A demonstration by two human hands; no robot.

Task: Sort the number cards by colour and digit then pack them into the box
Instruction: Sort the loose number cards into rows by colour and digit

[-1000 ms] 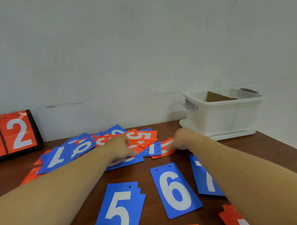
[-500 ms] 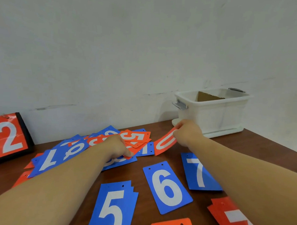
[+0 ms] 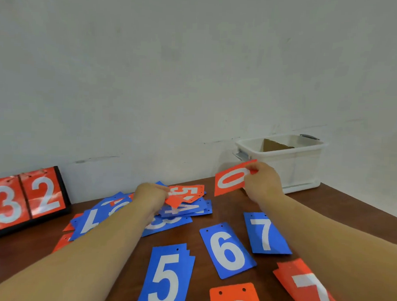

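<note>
My right hand [image 3: 263, 184] pinches a red 0 card [image 3: 231, 178] and holds it in the air, in front of the white plastic box [image 3: 281, 162]. My left hand [image 3: 151, 195] grips red cards with a 5 on top [image 3: 185, 193], lifted off a loose heap of blue and red cards [image 3: 179, 212]. Nearer me lie sorted cards on the brown table [image 3: 349, 216]: a blue 5 stack [image 3: 167, 278], a blue 6 [image 3: 227, 250], a blue 7 [image 3: 266, 233] and a red 7 stack [image 3: 309, 289].
A black-framed scoreboard [image 3: 24, 202] showing red 3 and 2 leans against the wall at the left. The box holds a brown cardboard piece [image 3: 276, 144] and stands at the table's back right. Another red card [image 3: 234, 297] lies at the bottom edge.
My right hand has lifted the red 0 card from the heap and carried it up and right toward the box. My left hand has picked up the red 5 cards.
</note>
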